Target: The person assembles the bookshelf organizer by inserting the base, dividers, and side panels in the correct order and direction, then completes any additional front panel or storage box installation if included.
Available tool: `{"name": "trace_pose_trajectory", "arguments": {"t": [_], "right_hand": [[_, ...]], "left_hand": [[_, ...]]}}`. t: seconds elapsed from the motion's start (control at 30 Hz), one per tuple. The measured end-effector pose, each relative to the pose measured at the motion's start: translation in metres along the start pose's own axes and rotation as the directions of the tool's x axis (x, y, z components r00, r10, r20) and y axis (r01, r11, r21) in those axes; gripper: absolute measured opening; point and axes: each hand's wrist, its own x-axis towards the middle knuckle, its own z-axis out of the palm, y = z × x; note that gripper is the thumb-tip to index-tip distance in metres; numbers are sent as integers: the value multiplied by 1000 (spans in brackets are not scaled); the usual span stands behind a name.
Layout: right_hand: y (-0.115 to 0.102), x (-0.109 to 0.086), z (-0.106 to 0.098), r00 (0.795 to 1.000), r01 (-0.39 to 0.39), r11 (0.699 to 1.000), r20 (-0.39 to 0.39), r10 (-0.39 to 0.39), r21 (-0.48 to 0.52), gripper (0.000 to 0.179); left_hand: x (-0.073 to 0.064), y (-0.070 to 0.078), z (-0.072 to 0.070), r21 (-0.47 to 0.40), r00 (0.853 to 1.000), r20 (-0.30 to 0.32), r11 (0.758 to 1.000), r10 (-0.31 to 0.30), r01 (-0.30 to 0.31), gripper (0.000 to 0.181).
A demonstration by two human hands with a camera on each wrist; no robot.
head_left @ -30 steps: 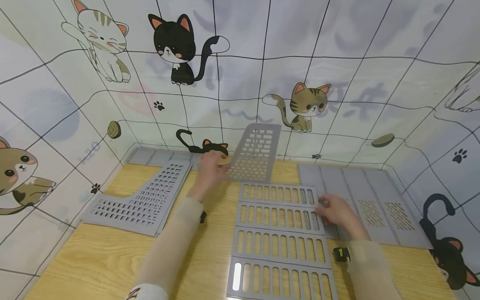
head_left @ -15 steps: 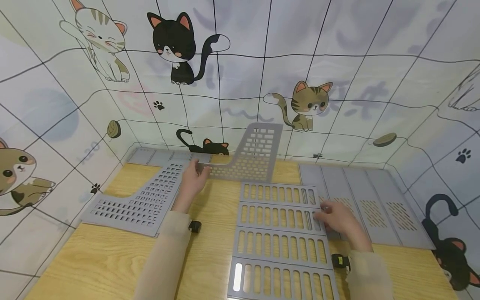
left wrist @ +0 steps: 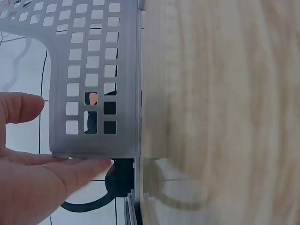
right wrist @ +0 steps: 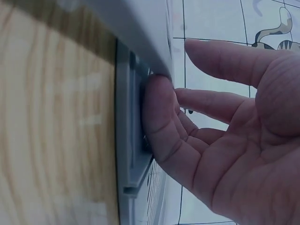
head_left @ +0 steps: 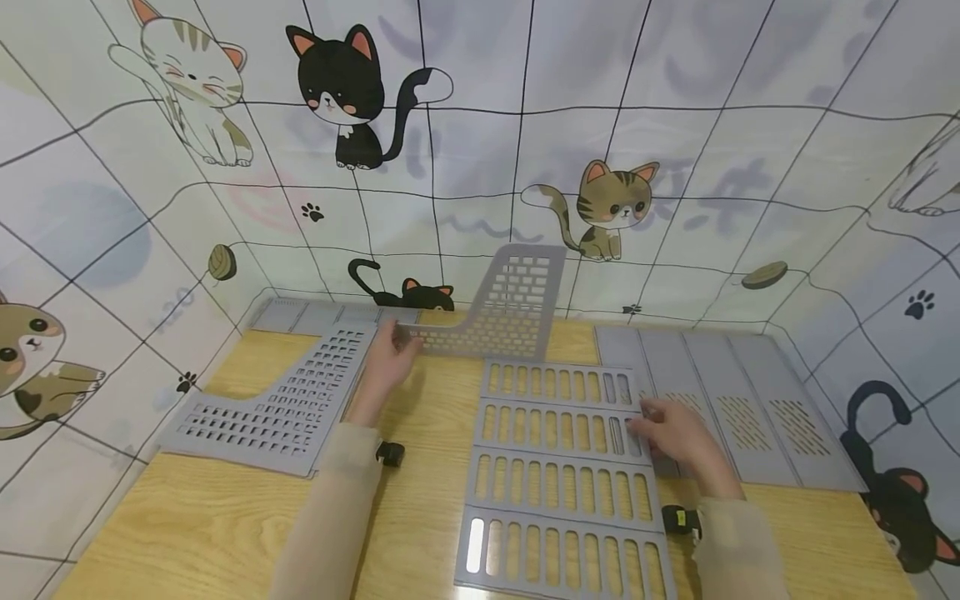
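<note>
Panel (head_left: 498,320) upright, left fingers (left wrist: 82,172) released along end edge; right fingers (right wrist: 161,108) loose, touching slotted panels (head_left: 562,456); tabletop (head_left: 427,467) between

No legible text, labels, brands or numbers.

On our bench (head_left: 427,483) we see slotted panels (head_left: 558,455); left of them, stepped panels (head_left: 288,400); right, slitted panels (head_left: 712,367); behind, an upright panel (head_left: 517,313).
</note>
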Motion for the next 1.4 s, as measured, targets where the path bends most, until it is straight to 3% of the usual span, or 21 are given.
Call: {"name": "trace_pose_trajectory", "arguments": {"t": [0.1,0.27,0.5,0.67,0.8,0.93,1.07,1.17,1.33,1.4], "right_hand": [[1,1,1,1000,11,1000,-1,-11,-10,67],[2,2,1,1000,28,1000,11,-28,-1,69],[3,1,-1,999,27,999,19,-27,34,71],[1,-1,-2,999,37,999,20,-38,15,70],[-1,-2,-2,998,45,999,36,-45,0,69],[-3,-2,-2,998,31,999,47,-31,12,71],[-3,-1,-2,999,18,1000,51,-19,1,71],[-3,-1,-4,998,19,1000,61,-19,-4,68],[-3,7,-6,996,32,998,85,-36,47,65],[-4,14,-9,995,-2,995,99,-8,102,68]], "left_hand": [[2,-2,-1,-32,999,18,999,-31,31,71],[3,-4,-5,18,995,82,998,-59,58,65],[3,-7,-10,29,985,170,999,32,-37,56],[2,-8,-7,17,963,262,997,68,-75,61],[1,-4,-3,48,948,313,996,59,-78,69],[-2,1,-1,88,950,310,994,33,-64,76],[-2,1,-1,62,943,331,996,37,-61,76],[-1,0,-2,30,945,326,999,9,-20,75],[0,-2,-2,10,950,312,1000,-22,20,76],[1,-1,-2,24,947,320,1000,-17,9,76]]}}
